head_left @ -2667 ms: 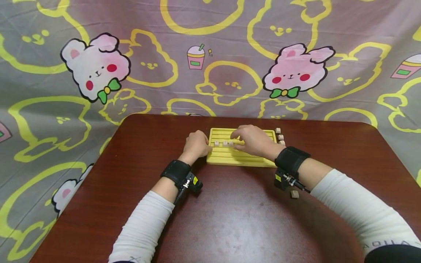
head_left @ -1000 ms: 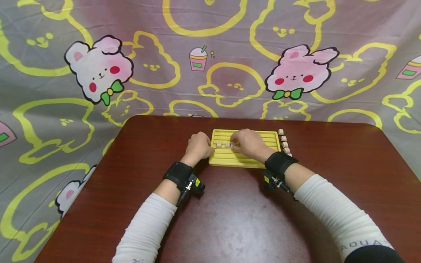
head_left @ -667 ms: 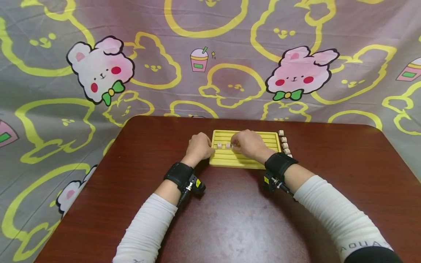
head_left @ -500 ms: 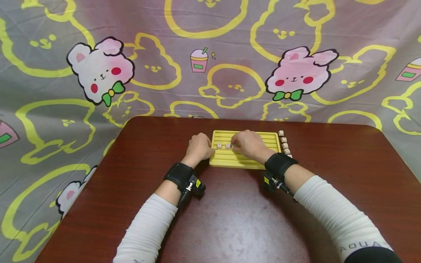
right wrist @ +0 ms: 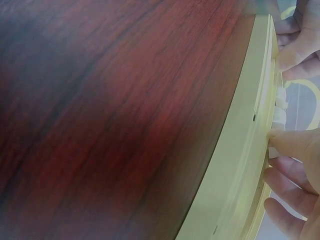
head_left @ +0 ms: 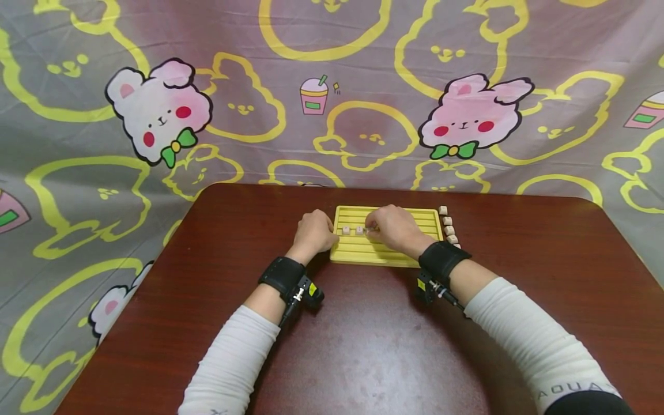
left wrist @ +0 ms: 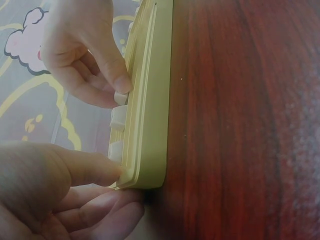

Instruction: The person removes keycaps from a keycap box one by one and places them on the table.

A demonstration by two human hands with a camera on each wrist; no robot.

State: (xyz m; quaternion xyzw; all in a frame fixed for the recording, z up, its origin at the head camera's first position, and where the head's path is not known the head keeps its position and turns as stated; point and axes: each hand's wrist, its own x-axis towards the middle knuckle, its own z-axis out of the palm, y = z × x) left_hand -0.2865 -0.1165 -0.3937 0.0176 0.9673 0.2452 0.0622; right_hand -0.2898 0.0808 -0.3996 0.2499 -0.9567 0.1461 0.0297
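A yellow ridged tray [head_left: 381, 256] lies on the table. My left hand [head_left: 312, 233] grips its left end; in the left wrist view the thumb rests on the rim and the curled fingers are at the end wall. Two small off-white keycaps, a left one [head_left: 346, 230] and a right one [head_left: 359, 230], sit in one row of the tray. Just right of them, my right hand [head_left: 395, 226] pinches another keycap [left wrist: 120, 97] between thumb and index finger, low at the same row. The hand covers much of the tray's middle in the head view.
Along the tray's right end stand several more keycaps [head_left: 448, 221] in a line on the brown table [head_left: 363, 334]. A patterned cloth [head_left: 332, 138] hangs behind the table's far edge. Each wrist wears a strapped camera.
Since the earliest frame, my right thumb and index finger have come together on a keycap, and the right forearm has swung left. The left hand keeps its hold on the tray.
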